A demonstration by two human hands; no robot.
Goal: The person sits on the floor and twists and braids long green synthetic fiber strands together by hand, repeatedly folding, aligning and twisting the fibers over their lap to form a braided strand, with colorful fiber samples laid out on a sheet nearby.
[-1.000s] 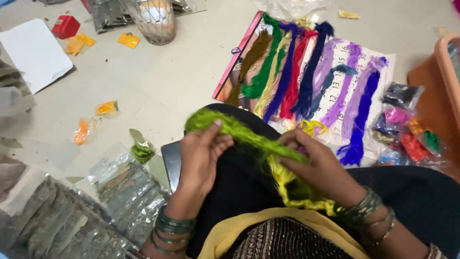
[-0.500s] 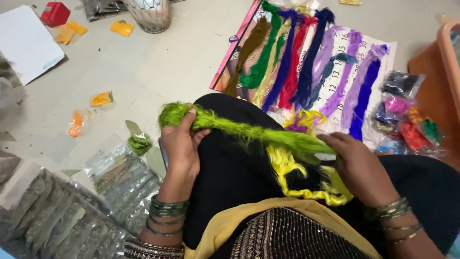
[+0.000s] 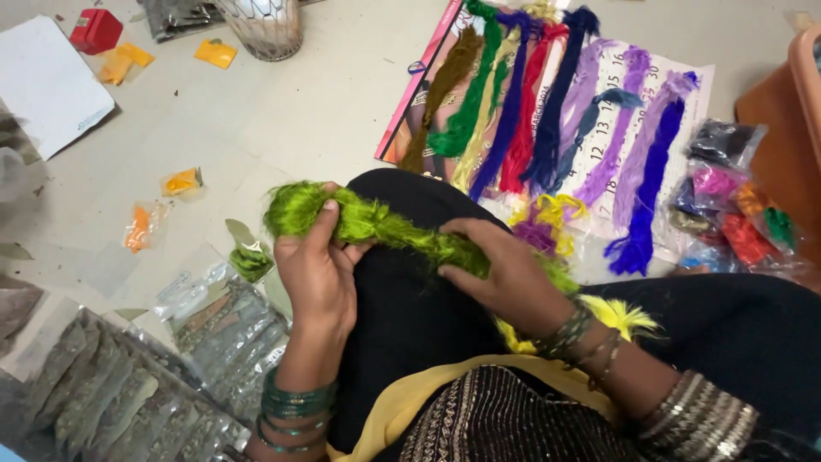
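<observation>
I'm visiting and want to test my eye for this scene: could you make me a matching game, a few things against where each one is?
Things:
1. green thread bundle
2. red box
3. blue thread hank
4. clear packets

Places:
a. on the calendar sheet
b. on the floor at the far left
c. on the floor beside the left arm
d. between the left hand and right hand

Pairs: 1-d, 2-b, 3-a, 4-c
</observation>
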